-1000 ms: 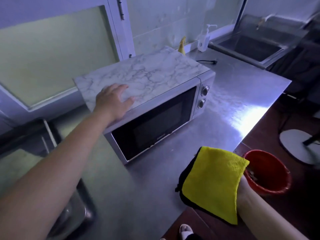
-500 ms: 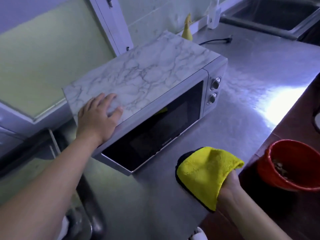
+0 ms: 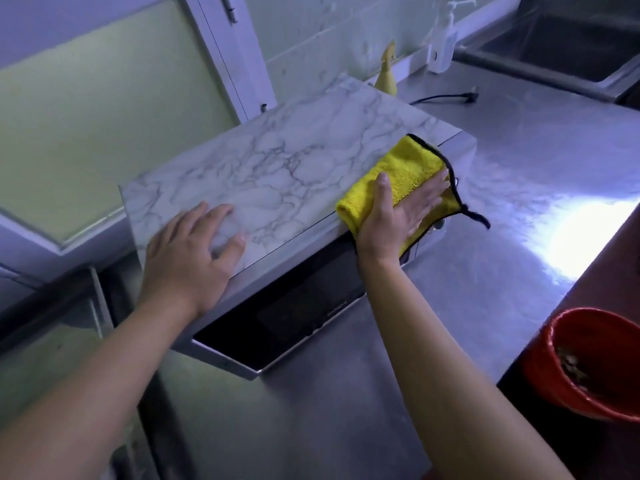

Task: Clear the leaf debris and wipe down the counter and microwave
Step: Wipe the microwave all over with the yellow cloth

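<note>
**Atop the microwave (image 3: 277,174), both grips flat**

Nearest, at lower right past the tabletop (image 3: 346,410) edge: red bucket (image 3: 540,374) holding leaf debris (image 3: 571,367). Farther in, left grip (image 3: 188,258) spread flat on the marbled microwave top, clasping nothing. Right grip (image 3: 398,216) pressed flat, fingers straight, on yellow cloth (image 3: 408,161) at the top's right front corner.

Left forearm (image 3: 86,393) and right forearm (image 3: 436,362) rise from the lower edge, bare, reaching forward and nearly parallel. Left grip (image 3: 188,258): palm down, wrist in line with the forearm, fingers spread and slightly bent, enclosing nothing. Right grip (image 3: 394,220): palm down and pressed flat, fingers straight and close together, angled toward the right, thumb stretched forward apart from them, wrist slightly bent
</note>
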### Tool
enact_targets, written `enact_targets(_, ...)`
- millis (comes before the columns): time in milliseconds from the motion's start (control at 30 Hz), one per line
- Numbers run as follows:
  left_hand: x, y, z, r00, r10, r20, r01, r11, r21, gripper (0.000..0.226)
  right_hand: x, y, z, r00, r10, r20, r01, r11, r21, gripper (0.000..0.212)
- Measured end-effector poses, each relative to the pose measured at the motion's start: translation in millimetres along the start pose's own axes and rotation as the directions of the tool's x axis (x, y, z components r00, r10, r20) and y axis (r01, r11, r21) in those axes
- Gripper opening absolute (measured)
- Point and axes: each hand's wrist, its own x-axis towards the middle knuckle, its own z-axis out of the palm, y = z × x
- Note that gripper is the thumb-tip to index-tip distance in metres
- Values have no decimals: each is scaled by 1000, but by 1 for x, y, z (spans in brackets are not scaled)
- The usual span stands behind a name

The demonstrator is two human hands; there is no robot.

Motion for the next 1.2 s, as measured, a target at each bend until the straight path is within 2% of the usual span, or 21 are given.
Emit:
enact_targets(167,-1,1,3,1000,6,5,-6,1000,10,66,-12,-7,9,985,169,-25,-168,985,28,82)
enact_targets(233,1,0,3,1000,4,22,-4,1000,9,62,-24,-10,13,981,191,-26,-191,981,21,81)
enact_targets(333,4,-2,3,1000,-10,11,11,1000,-29,46,-56,-7,18,986,165,-10,-164,986,27,80)
enact_targets(400,6,-4,1,1000,-29,0,29,996,-90,40,-85,-3,24,990,141,-5,-141,989,34,80)
enact_targets(467,10,-7,0,999,-33,16,35,984,-175,44,-116,2,32,991,131,-12,-130,991,37,81)
enact_targets(567,12,-8,-7,999,-45,14,47,909,-414,54,-169,7,48,994,106,-7,-106,994,37,88)
enact_targets(633,8,-8,-12,1000,-25,-2,20,839,-543,61,-200,13,57,997,70,-11,-70,997,22,88)
enact_targets(667,6,-8,-14,1000,10,3,-7,802,-598,74,-212,17,60,999,50,-12,-50,999,16,88)
enact_targets(733,4,-9,-17,998,45,35,-10,749,-662,94,-228,23,63,1000,13,-6,-13,1000,7,90)
enact_targets(767,3,-9,-18,998,42,44,-1,734,-680,94,-233,26,63,1000,-6,3,6,1000,2,91)
enact_targets(800,3,-9,-18,998,29,48,12,723,-691,87,-238,27,63,1000,-28,15,28,1000,-6,90)
enact_targets(867,5,-8,-15,998,-46,33,56,713,-699,52,-245,31,64,997,-76,32,76,997,-23,87)
enact_targets(900,6,-8,-14,996,-86,27,80,718,-691,41,-248,33,64,994,-99,36,100,995,-29,86)
enact_targets(1033,8,-7,-11,992,-120,48,121,727,-676,47,-263,58,59,960,-261,98,271,956,-111,83)
enact_targets(1133,7,-7,-9,992,-120,38,114,727,-678,41,-276,94,52,886,-421,193,455,870,-190,74)
enact_targets(1200,6,-7,-8,992,-120,23,105,737,-667,39,-285,115,52,844,-481,235,531,811,-244,75)
